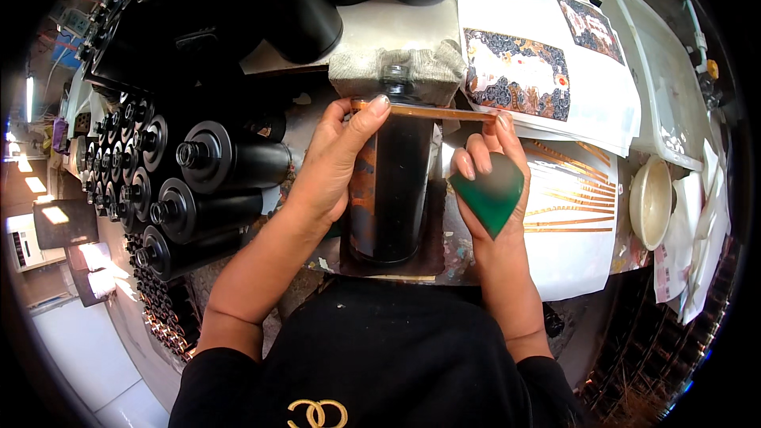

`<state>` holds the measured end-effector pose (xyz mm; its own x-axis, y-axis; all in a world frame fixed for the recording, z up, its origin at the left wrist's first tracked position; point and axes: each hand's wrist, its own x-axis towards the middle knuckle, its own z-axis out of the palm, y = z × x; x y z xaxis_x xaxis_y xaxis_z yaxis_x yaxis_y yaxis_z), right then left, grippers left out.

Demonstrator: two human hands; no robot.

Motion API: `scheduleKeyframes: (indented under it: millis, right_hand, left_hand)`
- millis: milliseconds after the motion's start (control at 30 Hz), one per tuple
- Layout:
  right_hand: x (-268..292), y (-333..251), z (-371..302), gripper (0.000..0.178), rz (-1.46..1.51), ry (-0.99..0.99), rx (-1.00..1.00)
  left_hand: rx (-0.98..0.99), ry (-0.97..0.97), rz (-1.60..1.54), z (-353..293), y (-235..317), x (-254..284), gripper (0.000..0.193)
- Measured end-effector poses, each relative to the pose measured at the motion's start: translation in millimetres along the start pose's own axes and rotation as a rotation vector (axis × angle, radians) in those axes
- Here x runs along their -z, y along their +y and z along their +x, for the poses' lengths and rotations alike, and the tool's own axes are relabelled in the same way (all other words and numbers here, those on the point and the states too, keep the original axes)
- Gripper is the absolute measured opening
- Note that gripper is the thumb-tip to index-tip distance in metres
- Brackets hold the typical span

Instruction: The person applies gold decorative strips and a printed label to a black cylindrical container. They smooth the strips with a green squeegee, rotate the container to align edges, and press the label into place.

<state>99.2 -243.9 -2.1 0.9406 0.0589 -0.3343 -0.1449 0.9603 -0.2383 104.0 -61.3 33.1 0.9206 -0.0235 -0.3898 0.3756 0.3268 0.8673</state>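
Hands (341,147) (509,147) with gold strip (444,112) and green piece (493,196), gold emblem (322,412) on shirt (388,341)

Central black bottle (403,190): stacked bottles (234,154) bar left side, rough grey block (355,78) far end; flat strip sheet (555,265) beyond right hand (512,147) passable.

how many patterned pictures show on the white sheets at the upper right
2: a larger picture nearer the person, and a smaller picture farther off to its right. Others may be hidden beneath the white sheets.
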Motion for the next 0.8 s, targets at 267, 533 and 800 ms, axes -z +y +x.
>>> scheduleKeyframes:
  millis: [267,533,800]
  right_hand:
    - [34.1,0.9,-12.0,0.041,-0.344,0.130,-0.218]
    - [-3.9,15.4,-0.7,0.055,-0.447,-0.078,-0.269]
    - [-10.1,9.5,-2.9,0.023,-0.337,-0.017,0.036]
  left_hand:
    - [-0.046,-0.028,0.130,-5.0,-2.5,1.6,0.064]
    - [-0.022,-0.092,0.061,-6.6,3.9,15.3,0.057]
    - [-0.789,0.113,0.848,-0.7,16.4,20.2,0.031]
